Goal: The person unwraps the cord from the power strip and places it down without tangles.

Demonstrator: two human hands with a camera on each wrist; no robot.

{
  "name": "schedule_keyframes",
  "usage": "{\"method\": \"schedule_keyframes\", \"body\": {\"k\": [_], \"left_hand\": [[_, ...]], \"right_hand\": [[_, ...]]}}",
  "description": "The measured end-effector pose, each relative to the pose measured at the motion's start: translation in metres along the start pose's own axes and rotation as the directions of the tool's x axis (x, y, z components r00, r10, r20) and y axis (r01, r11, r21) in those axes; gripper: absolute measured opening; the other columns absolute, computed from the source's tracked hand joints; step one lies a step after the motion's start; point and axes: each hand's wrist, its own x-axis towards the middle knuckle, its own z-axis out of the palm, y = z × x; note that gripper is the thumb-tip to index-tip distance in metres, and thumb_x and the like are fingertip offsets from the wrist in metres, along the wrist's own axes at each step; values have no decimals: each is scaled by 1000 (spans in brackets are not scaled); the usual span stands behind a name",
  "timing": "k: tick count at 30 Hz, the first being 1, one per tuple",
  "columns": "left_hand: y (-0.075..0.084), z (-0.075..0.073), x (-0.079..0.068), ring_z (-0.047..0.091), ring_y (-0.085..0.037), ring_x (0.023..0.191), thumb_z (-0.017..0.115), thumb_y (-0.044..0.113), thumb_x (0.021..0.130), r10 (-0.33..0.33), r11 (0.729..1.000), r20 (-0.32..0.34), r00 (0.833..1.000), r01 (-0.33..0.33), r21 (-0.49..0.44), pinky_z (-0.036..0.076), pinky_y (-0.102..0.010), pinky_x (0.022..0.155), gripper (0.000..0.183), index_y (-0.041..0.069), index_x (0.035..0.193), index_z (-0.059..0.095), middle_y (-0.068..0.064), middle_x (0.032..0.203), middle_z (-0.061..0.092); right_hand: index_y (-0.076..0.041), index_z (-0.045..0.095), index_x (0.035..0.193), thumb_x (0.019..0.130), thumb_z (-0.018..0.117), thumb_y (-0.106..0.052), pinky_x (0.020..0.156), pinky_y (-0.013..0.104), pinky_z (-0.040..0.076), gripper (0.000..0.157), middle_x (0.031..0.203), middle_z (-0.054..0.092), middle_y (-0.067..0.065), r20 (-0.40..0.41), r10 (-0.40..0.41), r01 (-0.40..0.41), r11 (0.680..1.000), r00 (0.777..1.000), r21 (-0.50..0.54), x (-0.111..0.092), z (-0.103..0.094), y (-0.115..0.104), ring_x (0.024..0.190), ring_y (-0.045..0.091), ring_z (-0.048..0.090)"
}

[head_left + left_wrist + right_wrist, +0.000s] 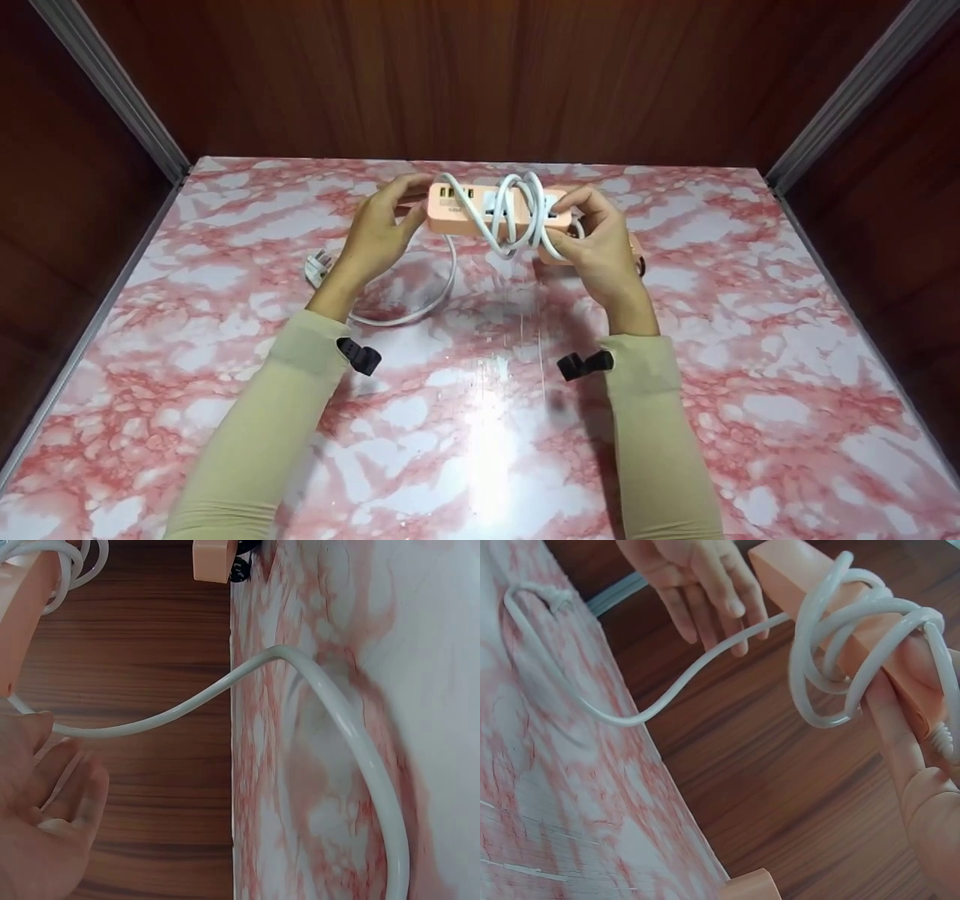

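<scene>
A peach power strip (457, 217) with white cord (532, 210) looped round it is held up above the table. My right hand (600, 240) grips its right end, thumb and fingers on opposite sides. By the strip's left end is my left hand (379, 232). In the right wrist view, the left hand's fingers (724, 596) hang loosely extended beside the strip and cord, without curling round either. A loose length of white cord (360, 742) runs down onto the table, towards the white plug (316, 266) near my left wrist.
Behind my right hand, a second peach object (636, 247) lies on the table, mostly hidden, with a black part beside it. The red-and-white marbled table (420, 465) is bounded by dark wood panels (480, 82) at the back and sides.
</scene>
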Motion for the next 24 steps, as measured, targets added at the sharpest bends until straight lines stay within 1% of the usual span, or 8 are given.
{"method": "schedule_keyframes", "body": {"k": [4,6,8,11,13,17,21,24], "left_hand": [[0,1,1,68,-18,123,64,17,108,8,1000,-27,1000,-8,-17,52,-30,107,32,7,138,66,-7,133,72],[1,1,2,70,-17,116,66,17,107,0,1000,-51,999,-2,-25,54,-30,103,27,6,131,69,-6,125,75],[3,0,3,72,-16,109,67,17,106,-12,1000,-79,997,9,-28,56,-30,99,21,6,124,71,-5,117,76],[6,-3,5,72,-13,97,70,18,104,-23,1000,-109,994,22,-9,58,-28,91,16,6,115,73,-4,106,77],[9,-5,6,72,-12,93,71,21,103,-14,1000,-115,993,17,20,58,-27,87,17,7,112,75,-2,102,78],[17,-12,7,73,-11,88,72,27,102,26,996,-122,992,-15,92,56,-26,80,20,11,112,80,0,99,80],[25,-18,7,71,-10,87,72,25,102,78,985,-148,986,-54,161,53,-26,77,20,13,114,83,-1,100,80],[32,-21,6,67,-12,84,72,25,102,118,975,-170,978,-82,206,50,-27,76,20,12,112,83,-4,97,78]], "right_hand": [[-5,65,100,84,75,19,59,26,60,30,95,63,11,18,12,-12,1000,1000,-3,0,1,0,72,13,62],[-5,65,100,85,75,19,60,26,60,30,97,64,12,25,18,-18,1000,1000,-7,-1,1,-1,73,14,64],[-5,65,100,85,75,18,61,26,60,30,102,65,13,35,23,-23,1000,999,-13,-1,1,-1,74,15,65],[-5,65,100,86,75,18,62,26,60,30,109,66,14,48,30,-29,999,998,-23,-2,0,-2,75,16,66],[-5,64,100,86,75,18,63,25,60,30,114,66,13,54,31,-29,999,998,-34,-2,-1,-2,77,16,67],[-4,64,101,86,77,15,64,24,58,28,111,67,13,65,35,-30,997,997,-78,-2,-3,-1,76,15,67],[-2,63,101,85,80,13,64,26,58,27,111,68,13,79,39,-30,993,996,-114,-2,-3,0,78,18,70],[-1,63,101,85,81,13,64,26,59,28,111,69,13,76,40,-31,992,996,-120,-2,-3,1,80,19,72]]}}
